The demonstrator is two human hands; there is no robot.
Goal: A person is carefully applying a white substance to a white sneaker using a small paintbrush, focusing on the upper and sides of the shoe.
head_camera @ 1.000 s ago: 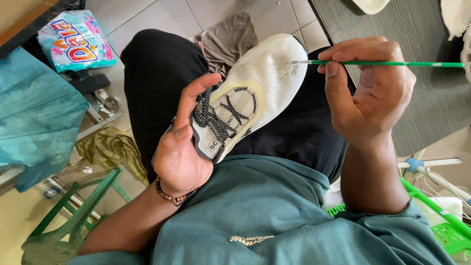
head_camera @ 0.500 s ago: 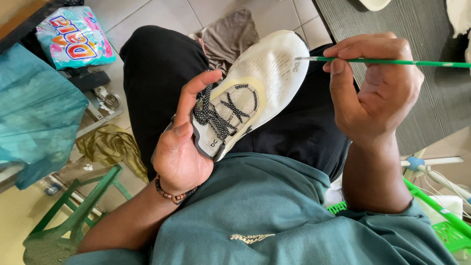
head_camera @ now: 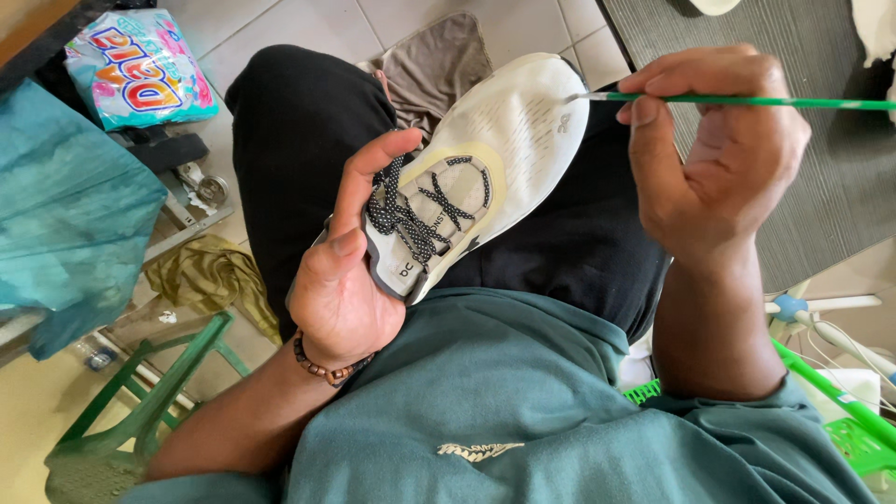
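A white sneaker [head_camera: 504,149] with black speckled laces rests on my lap, toe pointing away from me. My left hand [head_camera: 345,271] grips it by the heel and tongue end, thumb along the lace side. My right hand [head_camera: 709,159] pinches a thin green-handled paintbrush [head_camera: 747,101] that lies level. The brush tip touches the shoe's toe area on its right side. I wear black trousers and a teal shirt, with a bead bracelet on the left wrist.
A colourful detergent bag [head_camera: 140,70] and teal plastic sheet [head_camera: 65,205] lie at left. A green plastic stool [head_camera: 140,411] stands lower left. A grey-brown cloth [head_camera: 439,61] lies past my knee, a dark mat [head_camera: 821,47] at right, green plastic parts [head_camera: 840,411] lower right.
The brush tip has stayed on the toe area with only a slight shift. My left hand keeps the same hold on the shoe.
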